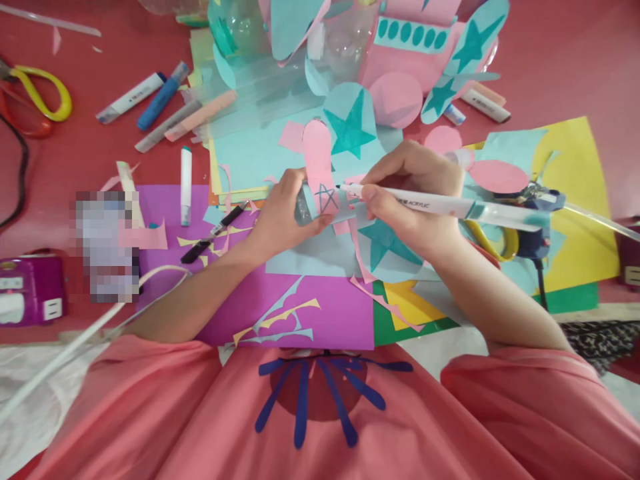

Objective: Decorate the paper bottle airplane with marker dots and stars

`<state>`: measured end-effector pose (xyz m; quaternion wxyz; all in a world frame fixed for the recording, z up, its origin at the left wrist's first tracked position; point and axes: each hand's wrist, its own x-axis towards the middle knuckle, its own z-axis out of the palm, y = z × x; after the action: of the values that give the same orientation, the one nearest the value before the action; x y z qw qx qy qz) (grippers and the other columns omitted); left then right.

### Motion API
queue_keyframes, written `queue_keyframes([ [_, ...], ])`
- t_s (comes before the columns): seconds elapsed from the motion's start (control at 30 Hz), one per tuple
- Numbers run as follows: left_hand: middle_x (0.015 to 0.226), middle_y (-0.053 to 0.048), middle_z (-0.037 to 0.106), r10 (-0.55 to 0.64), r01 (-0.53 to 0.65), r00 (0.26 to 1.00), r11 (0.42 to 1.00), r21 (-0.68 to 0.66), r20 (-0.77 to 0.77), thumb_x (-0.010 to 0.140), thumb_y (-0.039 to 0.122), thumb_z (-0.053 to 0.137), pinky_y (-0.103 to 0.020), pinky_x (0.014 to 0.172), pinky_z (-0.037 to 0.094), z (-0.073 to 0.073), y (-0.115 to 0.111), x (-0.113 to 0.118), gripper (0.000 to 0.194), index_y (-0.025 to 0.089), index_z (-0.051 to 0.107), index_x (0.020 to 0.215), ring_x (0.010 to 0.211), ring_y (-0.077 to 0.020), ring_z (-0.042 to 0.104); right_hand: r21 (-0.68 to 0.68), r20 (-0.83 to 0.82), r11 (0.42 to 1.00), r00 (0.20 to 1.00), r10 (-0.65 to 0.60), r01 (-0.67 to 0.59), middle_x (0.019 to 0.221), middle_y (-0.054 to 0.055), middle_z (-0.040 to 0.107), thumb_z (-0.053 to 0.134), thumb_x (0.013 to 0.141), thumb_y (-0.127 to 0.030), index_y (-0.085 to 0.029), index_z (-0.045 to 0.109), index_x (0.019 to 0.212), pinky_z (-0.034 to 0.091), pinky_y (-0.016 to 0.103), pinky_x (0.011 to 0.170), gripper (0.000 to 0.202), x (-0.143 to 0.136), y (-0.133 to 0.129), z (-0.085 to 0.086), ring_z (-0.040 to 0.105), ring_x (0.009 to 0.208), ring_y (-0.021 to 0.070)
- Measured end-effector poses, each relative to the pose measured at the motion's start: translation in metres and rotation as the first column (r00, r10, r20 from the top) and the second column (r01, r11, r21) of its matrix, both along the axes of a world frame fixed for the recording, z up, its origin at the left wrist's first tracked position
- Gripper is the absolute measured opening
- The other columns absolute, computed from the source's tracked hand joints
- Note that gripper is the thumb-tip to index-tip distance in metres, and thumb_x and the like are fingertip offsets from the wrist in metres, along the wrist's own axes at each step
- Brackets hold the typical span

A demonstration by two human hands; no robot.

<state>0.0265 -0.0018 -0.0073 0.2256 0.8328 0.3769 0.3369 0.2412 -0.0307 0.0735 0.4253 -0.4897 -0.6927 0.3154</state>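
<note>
My left hand (280, 217) grips a small see-through plastic piece with a rounded pink paper strip (318, 150) on it. A dark teal outline of a star (327, 197) is drawn on the strip's lower end. In my right hand (417, 190) is a white acrylic marker (425, 202), its tip at or just beside the star's right side; contact cannot be made out. Behind my hands lies a light blue paper cutout with a filled teal star (353, 127). Another teal star (387, 243) shows partly below my right hand.
Several markers (163, 95) and yellow-handled scissors (45, 87) lie at the left. Pink and blue decorated plastic (400, 53) stands at the back. Purple paper (320, 313) with scraps is in front; a glue gun (533, 230) with a cord sits at the right.
</note>
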Motion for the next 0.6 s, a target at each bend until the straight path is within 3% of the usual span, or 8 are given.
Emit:
queue_keyframes([
  [0.07, 0.108, -0.008, 0.063, -0.001, 0.001, 1.000, 1.000, 0.015, -0.022, 0.092, 0.077, 0.050, -0.042, 0.072, 0.055, 0.000, 0.000, 0.000, 0.056, 0.027, 0.044, 0.118, 0.096, -0.0277, 0.066, -0.018, -0.010, 1.000, 1.000, 0.000, 0.000, 0.064, 0.000, 0.066, 0.066, 0.089, -0.050, -0.029, 0.059, 0.075, 0.049, 0.035, 0.048, 0.027, 0.000, -0.001, 0.000, 0.059, 0.052, 0.0178],
  [0.27, 0.111, -0.008, 0.062, -0.004, 0.001, 0.998, 0.998, -0.057, -0.058, 0.091, 0.080, 0.048, -0.045, 0.075, 0.055, -0.001, 0.001, 0.000, 0.059, 0.028, 0.041, 0.118, 0.101, -0.0288, 0.066, 0.020, -0.057, 0.994, 0.993, 0.104, -0.103, 0.061, -0.004, 0.066, 0.065, 0.085, -0.027, -0.026, 0.061, 0.077, 0.047, 0.028, 0.047, 0.009, -0.009, -0.001, -0.006, 0.060, 0.052, 0.0125],
  [0.4, 0.114, -0.008, 0.062, -0.008, 0.001, 0.998, 0.994, -0.111, -0.068, 0.089, 0.083, 0.047, -0.048, 0.079, 0.055, -0.002, 0.003, 0.000, 0.063, 0.028, 0.042, 0.120, 0.105, -0.0296, 0.065, -0.015, -0.021, 0.995, 0.995, 0.093, -0.094, 0.067, -0.002, 0.069, 0.064, 0.085, -0.027, -0.025, 0.062, 0.076, 0.049, 0.029, 0.049, 0.009, -0.013, 0.004, -0.009, 0.059, 0.053, 0.0120],
  [0.6, 0.117, -0.010, 0.064, 0.004, -0.005, 1.000, 0.997, -0.076, -0.019, 0.088, 0.084, 0.047, -0.049, 0.078, 0.055, -0.007, 0.005, 0.004, 0.063, 0.029, 0.043, 0.119, 0.105, -0.0322, 0.067, 0.022, 0.045, 0.996, 0.996, 0.081, -0.082, 0.075, 0.002, 0.071, 0.067, 0.083, -0.024, -0.025, 0.069, 0.079, 0.054, 0.031, 0.052, 0.004, -0.009, 0.009, -0.012, 0.063, 0.062, 0.0158],
])
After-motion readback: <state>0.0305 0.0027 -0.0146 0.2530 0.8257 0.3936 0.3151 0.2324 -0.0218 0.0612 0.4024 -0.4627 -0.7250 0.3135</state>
